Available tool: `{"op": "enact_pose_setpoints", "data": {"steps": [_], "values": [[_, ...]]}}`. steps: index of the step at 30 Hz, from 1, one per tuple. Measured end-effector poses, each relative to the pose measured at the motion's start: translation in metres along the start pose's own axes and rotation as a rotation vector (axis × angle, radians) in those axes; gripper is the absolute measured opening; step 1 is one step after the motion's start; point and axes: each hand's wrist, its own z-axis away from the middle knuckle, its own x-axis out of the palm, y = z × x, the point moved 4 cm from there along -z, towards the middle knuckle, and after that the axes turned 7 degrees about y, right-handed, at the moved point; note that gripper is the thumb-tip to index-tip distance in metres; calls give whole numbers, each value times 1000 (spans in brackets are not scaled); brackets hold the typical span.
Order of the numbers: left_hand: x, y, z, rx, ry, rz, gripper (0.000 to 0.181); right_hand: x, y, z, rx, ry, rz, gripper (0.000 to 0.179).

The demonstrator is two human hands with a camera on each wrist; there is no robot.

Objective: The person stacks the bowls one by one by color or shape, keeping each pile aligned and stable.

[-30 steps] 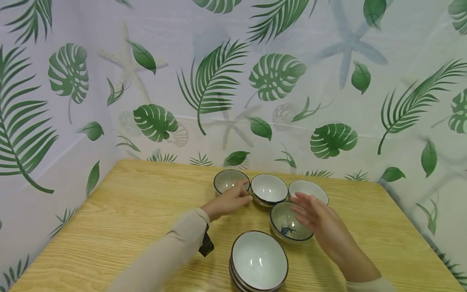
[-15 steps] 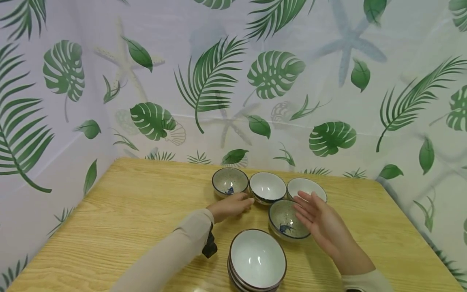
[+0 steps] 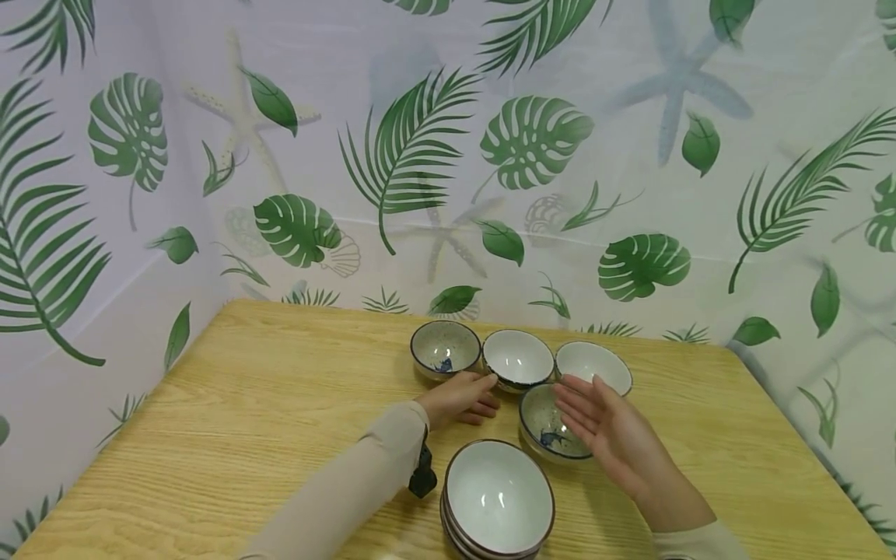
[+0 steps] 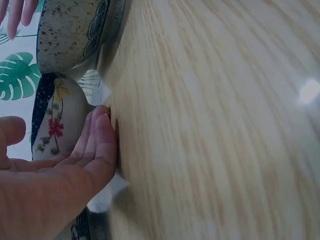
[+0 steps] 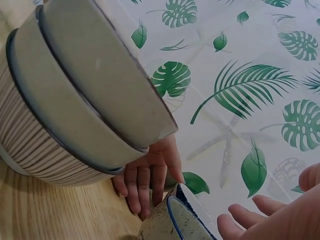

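My left hand (image 3: 462,398) is low over the table, fingers extended, right at the near side of the middle white-inside bowl (image 3: 518,356). In the left wrist view, its fingertips overlap that bowl's outer wall, painted with a red and yellow flower (image 4: 56,127). Palm turned inward, my right hand (image 3: 619,439) hovers with straight fingers over the right side of a speckled bowl (image 3: 542,416) with a blue motif inside. Another speckled bowl (image 3: 446,346) sits at the back left, and a white-inside bowl (image 3: 591,364) at the back right, partly behind the right fingertips. Neither hand grips anything.
Nearest me stands a stack of brown-rimmed white bowls (image 3: 498,498), between the forearms; the right wrist view shows its striped lower bowl (image 5: 45,145). The wooden table (image 3: 280,373) meets a leaf-print cloth backdrop (image 3: 420,264) behind the bowls.
My left hand has moved from over the back-left speckled bowl toward me and rightward, to the middle bowl's near side. The right hand has shifted only slightly. The bowls have stayed in place.
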Motion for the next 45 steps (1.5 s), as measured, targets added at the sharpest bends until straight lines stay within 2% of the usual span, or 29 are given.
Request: {"op": "enact_pose_setpoints", "data": {"steps": [10, 17, 23, 30, 35, 41, 45], "values": [[14, -6, -14, -34, 62, 107, 48, -4, 7, 0, -10, 9, 7, 72], [18, -6, -14, -44, 104, 181, 46, -7, 10, 0, -19, 0, -22, 72], [18, -5, -15, -34, 136, 215, 46, -8, 12, 1, -24, -24, -74, 60], [18, -7, -18, -41, 125, 225, 45, -14, 15, -1, -42, -27, -90, 49], [17, -8, -23, -79, 112, 241, 39, -17, 17, -2, -47, -26, -99, 45], [16, -6, -22, -130, 116, 243, 37, -17, 19, 0, -43, -45, -84, 56], [15, -3, -21, -148, 124, 241, 34, -16, 19, 2, -40, -64, -105, 55]]}}
